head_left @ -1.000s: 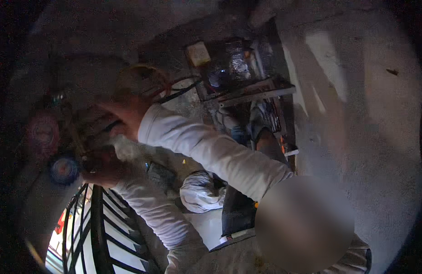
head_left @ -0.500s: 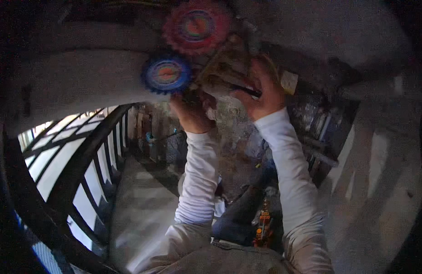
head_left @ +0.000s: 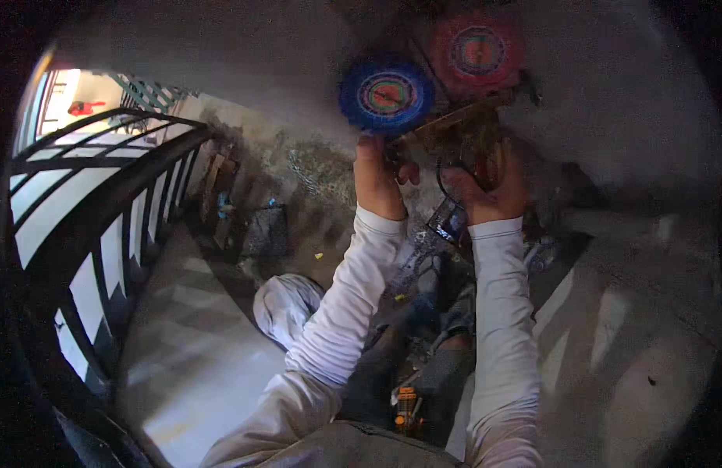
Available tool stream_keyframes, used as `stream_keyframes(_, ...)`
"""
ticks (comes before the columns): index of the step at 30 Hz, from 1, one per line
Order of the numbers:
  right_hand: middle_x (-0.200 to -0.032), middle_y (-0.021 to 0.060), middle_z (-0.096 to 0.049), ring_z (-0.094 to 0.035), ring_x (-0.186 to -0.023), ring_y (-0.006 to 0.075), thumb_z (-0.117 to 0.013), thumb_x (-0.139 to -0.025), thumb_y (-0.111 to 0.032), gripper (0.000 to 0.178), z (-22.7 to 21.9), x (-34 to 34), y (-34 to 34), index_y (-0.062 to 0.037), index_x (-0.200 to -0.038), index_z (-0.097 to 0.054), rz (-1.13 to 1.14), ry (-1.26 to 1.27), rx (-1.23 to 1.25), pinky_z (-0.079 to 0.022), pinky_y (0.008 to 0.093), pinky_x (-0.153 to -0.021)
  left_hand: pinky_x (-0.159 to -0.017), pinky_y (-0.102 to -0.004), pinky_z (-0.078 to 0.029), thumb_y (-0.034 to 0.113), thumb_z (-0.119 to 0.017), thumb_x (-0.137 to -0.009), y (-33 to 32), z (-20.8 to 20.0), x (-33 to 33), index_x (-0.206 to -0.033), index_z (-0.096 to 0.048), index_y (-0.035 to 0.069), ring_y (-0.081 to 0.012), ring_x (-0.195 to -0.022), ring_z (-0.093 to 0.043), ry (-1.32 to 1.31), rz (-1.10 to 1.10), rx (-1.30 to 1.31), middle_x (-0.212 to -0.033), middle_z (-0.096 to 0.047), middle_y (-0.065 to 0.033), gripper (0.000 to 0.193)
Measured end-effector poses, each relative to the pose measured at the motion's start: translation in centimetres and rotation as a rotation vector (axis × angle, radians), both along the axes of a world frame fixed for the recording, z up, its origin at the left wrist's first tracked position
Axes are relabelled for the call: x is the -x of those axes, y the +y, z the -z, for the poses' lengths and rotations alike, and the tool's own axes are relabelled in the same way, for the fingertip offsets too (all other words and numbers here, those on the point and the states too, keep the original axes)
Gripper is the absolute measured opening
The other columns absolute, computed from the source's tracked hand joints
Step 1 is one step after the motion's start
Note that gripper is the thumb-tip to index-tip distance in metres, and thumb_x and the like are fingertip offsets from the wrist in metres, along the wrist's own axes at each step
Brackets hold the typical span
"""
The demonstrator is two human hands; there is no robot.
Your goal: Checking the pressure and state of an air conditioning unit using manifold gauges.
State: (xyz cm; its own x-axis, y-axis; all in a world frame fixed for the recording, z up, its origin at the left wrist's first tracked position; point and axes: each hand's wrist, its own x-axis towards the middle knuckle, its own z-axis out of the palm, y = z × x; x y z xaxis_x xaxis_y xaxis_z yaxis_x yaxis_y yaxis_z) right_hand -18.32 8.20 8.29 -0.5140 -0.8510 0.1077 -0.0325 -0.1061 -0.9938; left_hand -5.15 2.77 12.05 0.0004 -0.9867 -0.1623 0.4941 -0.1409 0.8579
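Both my hands are raised with a manifold gauge set between them. Its blue gauge (head_left: 387,94) is above my left hand (head_left: 380,179), whose thumb reaches its lower rim while the other fingers curl beneath. Up and to the right is the red gauge (head_left: 478,53), dim and blurred. A brass-coloured manifold body (head_left: 447,121) runs below the two dials. My right hand (head_left: 494,187) is wrapped round the lower right part of the set, with a dark thin loop beside its thumb. Shadow hides the exact grip of the right fingers.
A dark metal railing (head_left: 111,210) curves along the left. Below my hands lie a dark box-like thing (head_left: 266,230) and an orange-and-black object (head_left: 406,409) by my legs. A rough, stained wall strip (head_left: 322,168) and pale floor (head_left: 197,351) show behind.
The gauge set and both hands have shifted right in the picture, and the set has tilted. More of the railing and of my bent leg now shows.
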Motion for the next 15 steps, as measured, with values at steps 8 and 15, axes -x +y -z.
stream_keyframes(8, -0.115, 0.0105, -0.051, -0.053, -0.102, 0.0237, -0.072, -0.075, -0.013, 0.058, -0.6, 0.4, -0.1, -0.0063, -0.124, -0.042, 0.014, -0.390, -0.125, -0.051, 0.0356, -0.082, -0.050, -0.0286, -0.038, 0.025, -0.038, -0.093, -0.1, 0.3, -0.1, -0.089, -0.049, 0.005, -0.0138, -0.053, -0.045, -0.047, -0.053, 0.134, -0.069, -0.049, -0.0045, 0.023)
stream_keyframes(15, -0.112, 0.0092, -0.052, -0.052, -0.102, 0.0209, -0.076, -0.070, -0.017, 0.064, -1.8, 0.9, -0.7, -0.0076, -0.122, -0.042, -0.082, -0.082, -0.033, -0.051, 0.0324, -0.077, -0.048, -0.0279, -0.036, 0.016, -0.038, -0.093, -0.9, 1.0, -0.4, -0.086, -0.049, -0.001, -0.0118, -0.055, -0.045, -0.368, -0.133, 0.374, -0.068, -0.050, -0.0073, 0.022)
